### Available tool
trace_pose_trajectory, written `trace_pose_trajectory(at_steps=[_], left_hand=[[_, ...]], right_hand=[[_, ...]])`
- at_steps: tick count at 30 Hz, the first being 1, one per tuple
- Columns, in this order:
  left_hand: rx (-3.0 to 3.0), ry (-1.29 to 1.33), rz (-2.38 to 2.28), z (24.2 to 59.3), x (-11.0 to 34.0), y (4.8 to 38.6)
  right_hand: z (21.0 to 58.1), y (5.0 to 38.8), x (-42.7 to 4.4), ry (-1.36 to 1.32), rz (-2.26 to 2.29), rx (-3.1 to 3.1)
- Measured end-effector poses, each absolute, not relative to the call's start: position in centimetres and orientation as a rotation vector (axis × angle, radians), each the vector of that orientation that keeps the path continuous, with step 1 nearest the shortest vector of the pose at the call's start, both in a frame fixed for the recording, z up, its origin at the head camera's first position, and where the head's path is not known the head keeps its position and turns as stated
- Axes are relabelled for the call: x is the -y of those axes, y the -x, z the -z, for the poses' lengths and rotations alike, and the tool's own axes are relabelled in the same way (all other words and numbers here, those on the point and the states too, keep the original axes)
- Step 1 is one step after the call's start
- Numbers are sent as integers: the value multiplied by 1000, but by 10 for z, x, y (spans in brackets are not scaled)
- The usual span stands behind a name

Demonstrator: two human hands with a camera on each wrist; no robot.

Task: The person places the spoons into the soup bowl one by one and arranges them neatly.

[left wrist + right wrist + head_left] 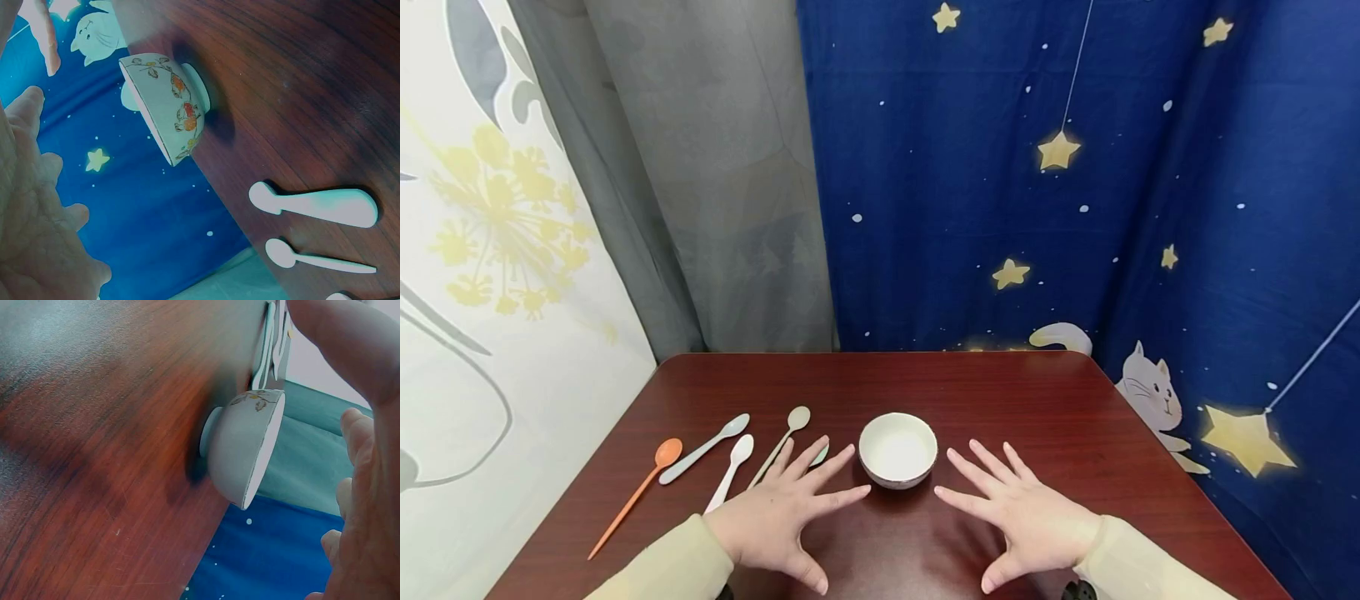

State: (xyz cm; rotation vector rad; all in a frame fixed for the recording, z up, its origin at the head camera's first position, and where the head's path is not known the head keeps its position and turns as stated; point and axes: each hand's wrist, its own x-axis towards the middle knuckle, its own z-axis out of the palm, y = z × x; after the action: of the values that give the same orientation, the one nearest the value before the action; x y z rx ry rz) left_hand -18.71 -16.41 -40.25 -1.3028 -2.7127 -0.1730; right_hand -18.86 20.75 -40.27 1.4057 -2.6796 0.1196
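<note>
A white bowl [898, 450] stands upright on the table between the two hands; the left wrist view shows orange flowers painted on the bowl's side [181, 103]. My left hand [786, 510] hovers to its left with fingers spread, holding nothing. Beneath that hand a green spoon [820, 455] is mostly hidden in the head view. A beige spoon [798, 418] has its handle end covered by the same hand. To the bowl's right, my right hand [1033, 517] is spread wide and holds nothing. In the right wrist view its fingers [359, 434] are apart from the bowl [240, 450].
Left of the left hand lie a white spoon [732, 468], a pale blue spoon [703, 450] and an orange spoon [647, 487]. The dark red wooden table [1015, 392] ends before a blue star-patterned curtain [955, 208] and a grey curtain [722, 192].
</note>
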Motion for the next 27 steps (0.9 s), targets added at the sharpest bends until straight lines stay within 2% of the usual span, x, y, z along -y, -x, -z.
trace_pose_trajectory(at_steps=[17,27], left_hand=[[2682,1323,207,404,164,188],[2666,1146,316,416,172,192]], right_hand=[[406,190,-208,-1376,-189,2692],[425,203,-199,-1158,-293,2616]])
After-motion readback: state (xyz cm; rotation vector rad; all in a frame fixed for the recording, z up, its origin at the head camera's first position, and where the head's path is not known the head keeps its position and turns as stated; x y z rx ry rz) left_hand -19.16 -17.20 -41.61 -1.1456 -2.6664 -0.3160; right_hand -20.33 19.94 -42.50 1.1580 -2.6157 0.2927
